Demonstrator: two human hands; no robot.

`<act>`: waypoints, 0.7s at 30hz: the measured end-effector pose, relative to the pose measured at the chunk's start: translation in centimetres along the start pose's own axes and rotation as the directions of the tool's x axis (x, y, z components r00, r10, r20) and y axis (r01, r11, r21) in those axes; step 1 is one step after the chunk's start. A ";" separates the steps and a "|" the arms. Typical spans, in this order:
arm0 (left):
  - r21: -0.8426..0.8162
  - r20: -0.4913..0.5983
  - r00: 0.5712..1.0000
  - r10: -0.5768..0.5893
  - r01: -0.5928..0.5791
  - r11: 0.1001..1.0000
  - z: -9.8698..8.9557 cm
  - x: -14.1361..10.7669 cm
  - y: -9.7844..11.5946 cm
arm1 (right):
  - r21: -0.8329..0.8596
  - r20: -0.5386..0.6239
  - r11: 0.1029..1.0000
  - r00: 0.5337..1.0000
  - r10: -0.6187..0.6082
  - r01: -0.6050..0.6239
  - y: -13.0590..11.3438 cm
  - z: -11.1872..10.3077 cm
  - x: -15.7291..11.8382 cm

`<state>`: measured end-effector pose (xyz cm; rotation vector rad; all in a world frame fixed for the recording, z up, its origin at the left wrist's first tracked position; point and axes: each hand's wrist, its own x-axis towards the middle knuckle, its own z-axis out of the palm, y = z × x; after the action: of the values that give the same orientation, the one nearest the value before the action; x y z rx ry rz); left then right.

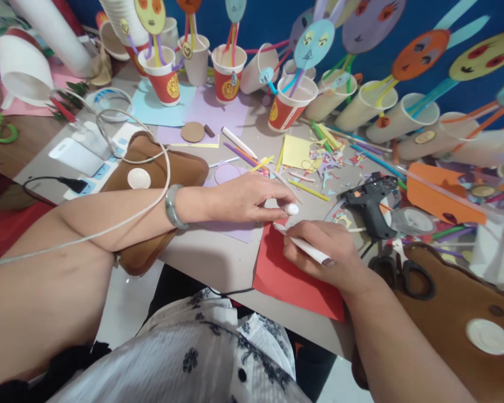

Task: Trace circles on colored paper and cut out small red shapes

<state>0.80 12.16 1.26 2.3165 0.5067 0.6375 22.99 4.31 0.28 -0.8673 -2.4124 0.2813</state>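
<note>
My left hand (252,198), with a bangle at its wrist, pinches a small white rounded piece (292,209) between thumb and fingers. What kind of piece it is, I cannot tell. My right hand (325,252) is closed around a white marker (311,250) with a dark end, its other end pointing up and left toward the left hand. Both hands are close together over the upper part of a red paper sheet (294,280) at the table's front edge. Beneath my left hand lies a purple paper sheet (239,230), partly covered by it.
Paper scraps (325,165) and a yellow note (297,151) lie beyond the hands. A black glue gun (367,204) and scissors (401,271) are at right. Cups with paper-face figures, such as a red cup (292,101), line the back. A white cable (166,173) crosses my left forearm.
</note>
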 end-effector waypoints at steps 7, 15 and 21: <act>-0.009 -0.004 1.000 0.013 -0.013 1.000 0.0 0.0 0.0 | -0.040 -0.070 0.997 0.996 0.056 -0.059 0.4 0.1 -0.2; 0.021 0.000 1.000 0.025 -0.025 0.999 -0.1 0.1 0.1 | 0.006 -0.082 0.984 0.981 0.177 -0.177 0.8 -0.2 -0.3; 0.051 0.009 1.000 0.017 -0.017 0.999 -0.1 0.1 0.0 | 0.071 -0.091 0.948 0.945 0.315 -0.309 1.1 -0.3 -0.3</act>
<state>0.82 12.26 1.34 2.3726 0.5051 0.6298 23.89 4.99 -0.02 -1.2094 -2.1578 0.4117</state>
